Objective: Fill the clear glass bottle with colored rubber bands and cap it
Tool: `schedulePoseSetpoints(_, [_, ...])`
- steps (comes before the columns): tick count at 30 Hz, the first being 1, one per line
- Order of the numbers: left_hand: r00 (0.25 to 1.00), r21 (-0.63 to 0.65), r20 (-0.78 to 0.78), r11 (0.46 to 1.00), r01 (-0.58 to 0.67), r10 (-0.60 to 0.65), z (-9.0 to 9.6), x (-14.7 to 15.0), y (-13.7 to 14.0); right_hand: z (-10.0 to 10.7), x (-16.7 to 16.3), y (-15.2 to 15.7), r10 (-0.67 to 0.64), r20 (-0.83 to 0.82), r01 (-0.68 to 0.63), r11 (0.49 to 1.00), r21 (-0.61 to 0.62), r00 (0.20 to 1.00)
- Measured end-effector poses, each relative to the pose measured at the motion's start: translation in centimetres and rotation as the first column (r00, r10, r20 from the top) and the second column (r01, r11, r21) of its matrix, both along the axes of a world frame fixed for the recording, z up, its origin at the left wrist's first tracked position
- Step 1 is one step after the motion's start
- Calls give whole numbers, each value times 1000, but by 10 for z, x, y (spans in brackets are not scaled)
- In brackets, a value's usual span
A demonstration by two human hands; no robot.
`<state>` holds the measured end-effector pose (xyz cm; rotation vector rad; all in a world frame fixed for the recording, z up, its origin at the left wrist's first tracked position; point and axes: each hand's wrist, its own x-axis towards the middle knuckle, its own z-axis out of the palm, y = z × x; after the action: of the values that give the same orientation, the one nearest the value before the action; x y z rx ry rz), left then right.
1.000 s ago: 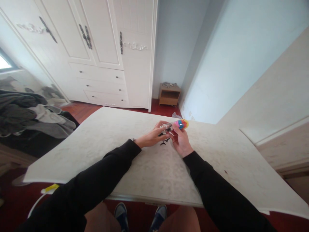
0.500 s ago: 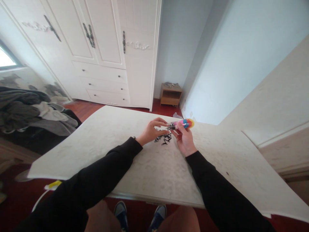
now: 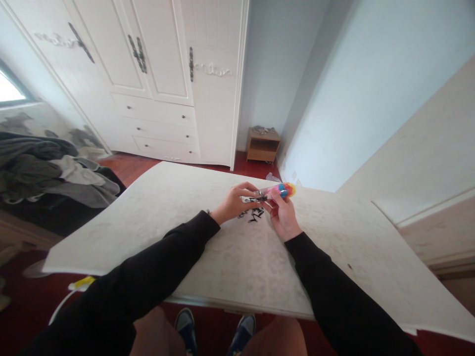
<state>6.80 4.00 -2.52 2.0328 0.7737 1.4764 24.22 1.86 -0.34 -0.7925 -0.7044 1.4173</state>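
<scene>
The right hand [image 3: 284, 217] is gripping a clear tube [image 3: 272, 192] with bright filling at its far end, its fingers closed around it, while the left hand [image 3: 234, 202] is pinching at the tube's near mouth. Several small black pieces [image 3: 253, 214] are lying loose on the mattress [image 3: 222, 257] just below the grip, so the gathering is looking only partly done

White wardrobe [image 3: 159, 79], pale blue walls [image 3: 363, 84], small wooden nightstand [image 3: 262, 145], dark red floor [image 3: 126, 165].

Small clips [image 3: 254, 214] on mattress [image 3: 208, 247], between hands; wardrobe [image 3: 156, 74] behind; clothes pile [image 3: 44, 173] left.
</scene>
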Motion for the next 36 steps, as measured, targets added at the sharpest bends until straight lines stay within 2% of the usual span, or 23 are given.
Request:
schedulePoseSetpoints(7, [998,-95,62,995,-28,34,4,-1,-1,1,0,-1,6,23,-6,1000,-3,1000])
schedulePoseSetpoints(16, [1000,-66,2,998,-12,12,6,-7,4,-2,3,3,-22,8,22,999,-50,1000])
schedulePoseSetpoints(22, [986,-98,-160,994,-53,37,11,-12,-1,-1,10,8,-71,52,72,997,-11,996])
schedulePoseSetpoints(25, [981,-103,-193,994,-37,16,15,-12,-6,0,11,8,-138,135,132,990,52,981])
schedulePoseSetpoints(28, [981,-86,-195,996,-20,3,16,-13,-7,1,11,4,-275,250,223,951,215,928])
schedulePoseSetpoints(29, [985,-91,-173,996,-20,4,16,-13,-7,1,11,2,-296,297,210,934,289,908])
schedulePoseSetpoints(31, [994,-117,-102,992,-44,32,16,-14,-5,-1,10,-2,-284,411,103,906,411,866])
schedulePoseSetpoints(33, [995,-148,-36,985,-93,89,17,-15,-3,-4,9,-5,-271,497,7,883,470,824])
schedulePoseSetpoints(36, [991,-181,3,975,-130,133,18,-15,-3,-9,9,-5,-310,559,-32,855,517,769])
